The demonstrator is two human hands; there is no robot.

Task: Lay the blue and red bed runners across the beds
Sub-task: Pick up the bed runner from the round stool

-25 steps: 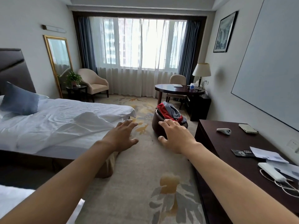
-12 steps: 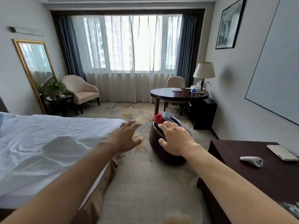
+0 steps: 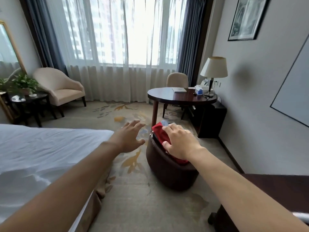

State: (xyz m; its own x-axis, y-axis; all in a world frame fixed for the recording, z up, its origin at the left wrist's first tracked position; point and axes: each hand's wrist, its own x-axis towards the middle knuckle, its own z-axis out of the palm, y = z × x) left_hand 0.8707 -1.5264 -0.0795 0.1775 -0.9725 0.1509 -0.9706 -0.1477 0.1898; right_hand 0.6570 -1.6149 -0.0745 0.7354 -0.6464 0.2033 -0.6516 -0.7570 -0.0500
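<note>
A: The fingers (image 3: 133, 127) on the left hand (image 3: 129, 139) are spread wide and hold nothing. Why are they up in the air like that?

B: I think that hand is getting ready to help. It hangs over the floor, between the corner of the bed (image 3: 50, 148) and the brown stool (image 3: 168, 171).

A: And the right hand (image 3: 181, 144)?

B: It is flat and loose, with its fingers straight. It is over the red bed runner (image 3: 159, 134), but I cannot tell if it touches the cloth yet. It is not holding it.

A: Where is the runner?

B: It is bunched up on top of the stool, which stands on the floor by the foot corner of the bed. A bit of pale blue cloth (image 3: 165, 122) peeks out at the far edge of the pile. That may be the blue runner, but it is too blurry to say.

A: Why are they piled there?

B: Maybe so they are close to the bed and easy to grab. The bed has only its white sheet on it, so no runner is laid yet
</note>
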